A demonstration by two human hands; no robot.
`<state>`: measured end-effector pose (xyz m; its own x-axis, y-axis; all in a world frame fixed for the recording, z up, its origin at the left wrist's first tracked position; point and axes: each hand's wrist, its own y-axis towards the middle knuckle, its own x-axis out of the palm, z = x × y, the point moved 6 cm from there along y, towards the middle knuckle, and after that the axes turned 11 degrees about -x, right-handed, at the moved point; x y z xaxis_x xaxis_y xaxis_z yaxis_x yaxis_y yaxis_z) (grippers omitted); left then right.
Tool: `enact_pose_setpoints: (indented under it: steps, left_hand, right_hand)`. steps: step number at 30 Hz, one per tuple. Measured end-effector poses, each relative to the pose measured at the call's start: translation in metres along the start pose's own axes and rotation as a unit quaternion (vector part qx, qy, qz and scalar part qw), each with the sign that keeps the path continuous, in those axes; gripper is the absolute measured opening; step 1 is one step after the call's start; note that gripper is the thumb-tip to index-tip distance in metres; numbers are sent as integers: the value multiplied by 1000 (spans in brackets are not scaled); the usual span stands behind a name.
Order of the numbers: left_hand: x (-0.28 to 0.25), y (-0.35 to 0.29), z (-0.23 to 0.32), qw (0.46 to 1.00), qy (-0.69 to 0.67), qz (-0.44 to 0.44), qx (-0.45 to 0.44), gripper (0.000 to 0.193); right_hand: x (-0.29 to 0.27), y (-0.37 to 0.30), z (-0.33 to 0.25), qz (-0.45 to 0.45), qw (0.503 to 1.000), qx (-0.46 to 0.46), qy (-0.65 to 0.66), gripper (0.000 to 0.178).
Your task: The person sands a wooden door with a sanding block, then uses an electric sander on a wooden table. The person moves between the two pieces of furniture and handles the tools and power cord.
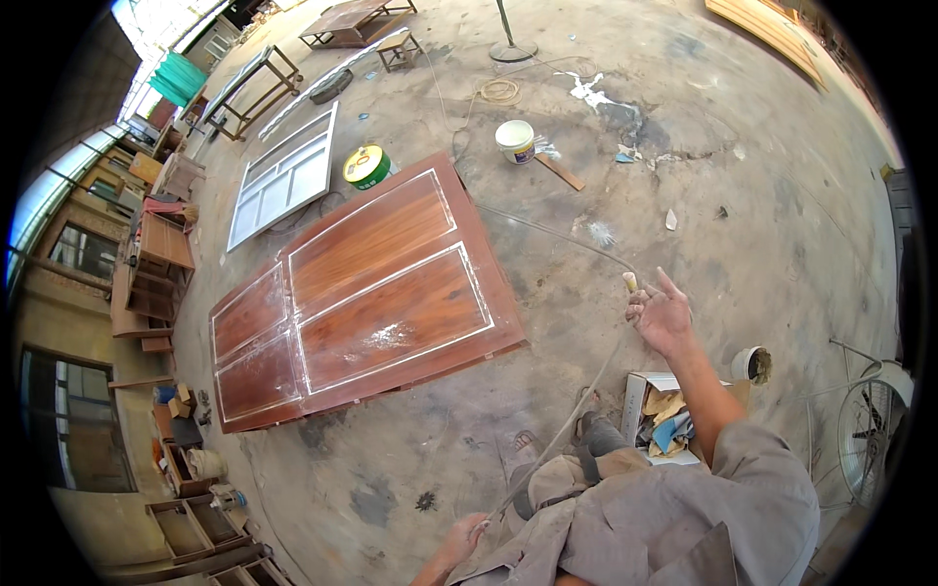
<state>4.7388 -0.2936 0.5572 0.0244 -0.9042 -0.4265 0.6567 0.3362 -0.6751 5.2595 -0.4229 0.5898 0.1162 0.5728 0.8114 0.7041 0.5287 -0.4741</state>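
Currently the right hand [661, 314] is raised over the concrete floor [762, 195], fingers loosely spread with a small pale object [630, 281] pinched at the fingertips, probably a short stub, too small to identify. Left hand [461, 540] is low near the lower edge, closed around a thin pale hose or cord [572, 415] that runs up past the sandalled feet toward the right hand. Brown panelled door [366, 293] lies flat on the floor well to the left of both hands, with a white bucket [515, 141] and a green-lidded can [366, 167] beyond it and an open cardboard box [657, 415] just under the right forearm.
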Motion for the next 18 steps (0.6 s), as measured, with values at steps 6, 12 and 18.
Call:
enact_pose_setpoints:
  steps: [6,12,18]
  left_hand:
    - [3,43,16,992,121,25,-6,28]
    - [24,112,8,974,201,-81,-65,33]
    - [-14,244,63,993,79,25,-90,36]
  right_hand:
    - [-9,24,-54,-100,995,12,15,43]
    - [-24,62,-31,-10,979,113,-167,35]
    - [-51,96,2,16,945,239,-221,21]
